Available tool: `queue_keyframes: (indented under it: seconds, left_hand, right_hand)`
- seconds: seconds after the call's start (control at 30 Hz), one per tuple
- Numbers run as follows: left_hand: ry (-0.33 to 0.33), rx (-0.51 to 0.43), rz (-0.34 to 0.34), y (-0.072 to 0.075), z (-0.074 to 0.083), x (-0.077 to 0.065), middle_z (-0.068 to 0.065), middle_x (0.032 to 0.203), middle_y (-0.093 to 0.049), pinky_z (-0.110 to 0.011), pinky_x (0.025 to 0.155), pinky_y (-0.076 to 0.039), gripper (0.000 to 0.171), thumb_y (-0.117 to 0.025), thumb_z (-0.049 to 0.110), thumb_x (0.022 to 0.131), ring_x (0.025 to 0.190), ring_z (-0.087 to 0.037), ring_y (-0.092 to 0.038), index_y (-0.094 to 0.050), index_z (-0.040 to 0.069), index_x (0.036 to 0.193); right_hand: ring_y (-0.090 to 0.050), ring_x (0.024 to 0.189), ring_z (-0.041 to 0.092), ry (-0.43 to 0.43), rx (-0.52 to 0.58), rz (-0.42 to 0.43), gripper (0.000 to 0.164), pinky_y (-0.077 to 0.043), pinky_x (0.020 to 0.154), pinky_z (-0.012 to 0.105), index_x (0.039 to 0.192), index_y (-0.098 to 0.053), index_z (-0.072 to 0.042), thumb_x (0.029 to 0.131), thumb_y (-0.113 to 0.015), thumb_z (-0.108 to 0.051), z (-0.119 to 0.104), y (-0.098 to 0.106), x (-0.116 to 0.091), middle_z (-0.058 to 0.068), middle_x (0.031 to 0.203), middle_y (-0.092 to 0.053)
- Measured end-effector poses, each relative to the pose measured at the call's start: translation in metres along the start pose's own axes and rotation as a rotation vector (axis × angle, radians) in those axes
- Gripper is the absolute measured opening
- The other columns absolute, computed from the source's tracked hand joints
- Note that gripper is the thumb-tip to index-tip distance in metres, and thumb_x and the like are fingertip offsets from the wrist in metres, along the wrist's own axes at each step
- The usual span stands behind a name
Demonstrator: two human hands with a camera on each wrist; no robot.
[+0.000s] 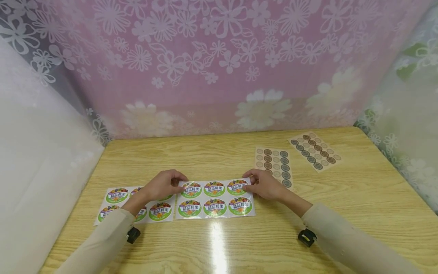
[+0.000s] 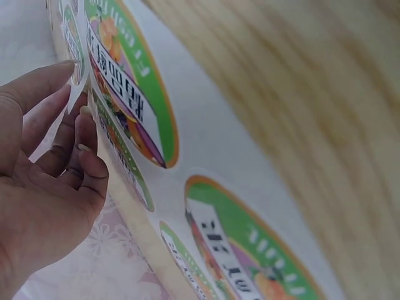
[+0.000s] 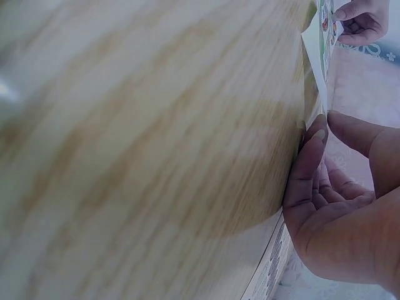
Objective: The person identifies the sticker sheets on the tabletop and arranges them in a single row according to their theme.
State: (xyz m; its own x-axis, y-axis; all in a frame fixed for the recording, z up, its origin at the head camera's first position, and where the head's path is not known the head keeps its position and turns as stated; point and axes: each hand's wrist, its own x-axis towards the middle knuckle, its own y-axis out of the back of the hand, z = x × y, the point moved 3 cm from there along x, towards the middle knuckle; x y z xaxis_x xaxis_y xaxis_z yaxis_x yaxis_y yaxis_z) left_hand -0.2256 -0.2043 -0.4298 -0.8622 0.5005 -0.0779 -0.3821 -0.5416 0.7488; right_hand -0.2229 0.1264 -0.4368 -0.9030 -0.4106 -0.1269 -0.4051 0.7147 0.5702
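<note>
A white sheet of round fruit stickers (image 1: 215, 207), green-rimmed and lettered "Fresh fruit", lies across the middle of the table. My left hand (image 1: 161, 187) pinches its upper left corner between thumb and fingers. At the upper right corner, my right hand (image 1: 267, 185) pinches the same sheet. In the right wrist view that end of the sheet (image 3: 317, 62) stands a little off the wood. A second sheet of the same stickers (image 1: 160, 212) lies just to the left, partly hidden under my left hand and forearm.
Behind my right hand lies a tan sheet of small round brown and grey stickers (image 1: 276, 161). Another such sheet (image 1: 314, 151) lies tilted farther right. Flowered cloth (image 1: 212, 76) hangs behind the wooden table (image 1: 191, 156) and along both sides.
</note>
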Motion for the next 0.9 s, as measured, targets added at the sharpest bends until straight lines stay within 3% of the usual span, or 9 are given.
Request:
queue_keyframes:
  seconds: [0.57,0.9]
  left_hand:
    - [0.016,0.052,0.021,0.0021,0.0027,-0.002,0.003,0.094,-0.058,-0.034,0.072,-0.044,0.024,-0.073,0.017,0.086,0.08,-0.014,-0.05,-0.069,0.01,0.109]
    - [-0.012,0.117,0.04,0.0019,0.003,-0.0037,0.004,0.096,-0.06,-0.035,0.076,-0.046,0.025,-0.074,0.017,0.085,0.085,-0.014,-0.054,-0.07,0.009,0.107]
  right_hand:
    - [-0.051,0.069,0.016,0.0,-0.052,0.019,0.032,-0.045,0.054,0.025,0.113,-0.062,0.001,0.085,-0.073,-0.012,-0.0021,0.0005,-0.0009,0.005,0.085,-0.055]
    - [-0.046,0.077,0.017,-0.015,-0.116,0.026,0.031,-0.039,0.064,0.029,0.111,-0.063,-0.003,0.085,-0.074,-0.017,-0.002,-0.002,-0.0011,0.004,0.09,-0.054]
